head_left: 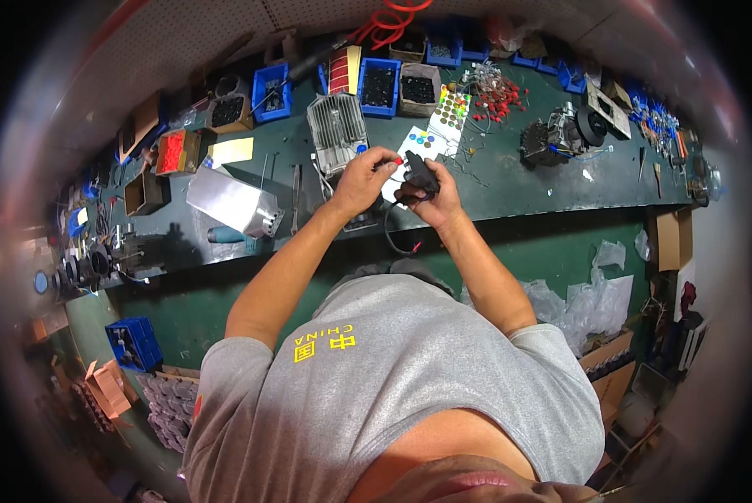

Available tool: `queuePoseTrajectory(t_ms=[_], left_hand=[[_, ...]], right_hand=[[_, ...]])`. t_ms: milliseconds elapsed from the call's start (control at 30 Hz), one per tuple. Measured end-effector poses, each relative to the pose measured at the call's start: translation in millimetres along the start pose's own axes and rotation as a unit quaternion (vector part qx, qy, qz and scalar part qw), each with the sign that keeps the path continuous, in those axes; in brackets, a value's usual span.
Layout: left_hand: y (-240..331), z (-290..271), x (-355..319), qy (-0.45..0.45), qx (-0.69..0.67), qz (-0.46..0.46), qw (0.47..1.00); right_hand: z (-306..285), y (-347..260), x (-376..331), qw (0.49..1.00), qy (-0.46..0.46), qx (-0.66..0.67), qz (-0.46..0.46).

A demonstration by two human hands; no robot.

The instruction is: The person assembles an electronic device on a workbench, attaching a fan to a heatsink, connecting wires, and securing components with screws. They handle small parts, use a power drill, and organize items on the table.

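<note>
Over the front edge of the green workbench, my right hand is wrapped round a black moulded part with a dark cable hanging from it, red at its tip. My left hand is closed in a pinch just left of that part. A small red piece shows at its fingertips; its exact kind is too small to make out. Behind my left hand lies a finned grey metal housing. A white sheet with round coloured stickers lies beyond the black part.
Blue bins and boxes of small parts line the back of the workbench. To the left are a silver metal casing and a box of red parts. A motor-like assembly and red-tipped wires sit right.
</note>
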State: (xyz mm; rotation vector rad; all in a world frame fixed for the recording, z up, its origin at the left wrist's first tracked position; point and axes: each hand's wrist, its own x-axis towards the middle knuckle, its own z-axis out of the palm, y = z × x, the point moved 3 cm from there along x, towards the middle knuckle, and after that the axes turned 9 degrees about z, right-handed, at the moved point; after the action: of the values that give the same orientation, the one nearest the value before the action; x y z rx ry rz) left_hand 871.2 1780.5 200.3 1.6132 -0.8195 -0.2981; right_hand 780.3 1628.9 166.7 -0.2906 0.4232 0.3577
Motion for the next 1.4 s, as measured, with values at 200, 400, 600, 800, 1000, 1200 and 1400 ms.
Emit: queuePoseTrajectory(t_ms=[200,400,600,800,1000,1200,1400], left_hand=[[4,1,-2,0.013,-0.037,-0.009,0.999],[18,-7,0,0.002,0.051,0.043,0.998],[15,-6,-2,-0.017,0.093,0.047,0.994],[14,-6,-3,-0.02,0.085,0.048,0.995],[18,-7,-2,-0.027,0.07,0.025,0.997],[2,-9,-9,0.008,-0.014,-0.009,1.0],[-1,-16,-50,0.099,-0.098,-0.115,0.983]], right_hand=[[2,1,0,1.0,0.019,-0.002,0.0],[2,2,0,1.0,0.004,-0.012,0.001],[1,3,3,1.0,-0.004,-0.017,0.005],[5,5,2,1.0,0.021,-0.022,0.004],[-5,5,5,0.999,-0.001,-0.034,0.014],[-2,9,7,0.998,0.003,-0.06,-0.003],[10,15,0,0.942,0.111,-0.302,-0.1]])
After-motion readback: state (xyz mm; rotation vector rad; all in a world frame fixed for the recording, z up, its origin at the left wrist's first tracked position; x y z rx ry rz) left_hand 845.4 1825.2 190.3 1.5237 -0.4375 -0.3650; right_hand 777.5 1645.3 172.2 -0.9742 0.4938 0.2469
